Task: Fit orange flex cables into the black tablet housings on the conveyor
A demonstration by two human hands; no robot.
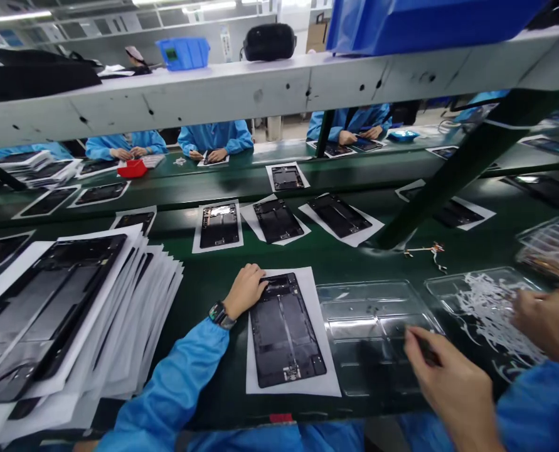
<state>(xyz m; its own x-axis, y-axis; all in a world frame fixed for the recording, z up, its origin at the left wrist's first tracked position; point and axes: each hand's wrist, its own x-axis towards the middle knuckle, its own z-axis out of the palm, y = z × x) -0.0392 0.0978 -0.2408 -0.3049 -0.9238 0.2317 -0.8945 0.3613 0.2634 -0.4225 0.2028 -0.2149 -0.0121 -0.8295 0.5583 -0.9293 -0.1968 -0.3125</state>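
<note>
A black tablet housing lies on a white paper sheet at the bench's front edge, its inner side up. My left hand, with a watch at the wrist, grips its upper left corner, fingers bent along the edge. Right of the sheet is a clear plastic tray with shallow compartments and a few tiny pieces. Over the tray's right side is my right hand, thumb and forefinger pinched together; whatever is between them is too small to make out.
A tall stack of paper-interleaved tablet housings stands at left. A co-worker's hands are by white strips at right. A green post and overhead shelf cross the space. More housings lie beyond on the green bench.
</note>
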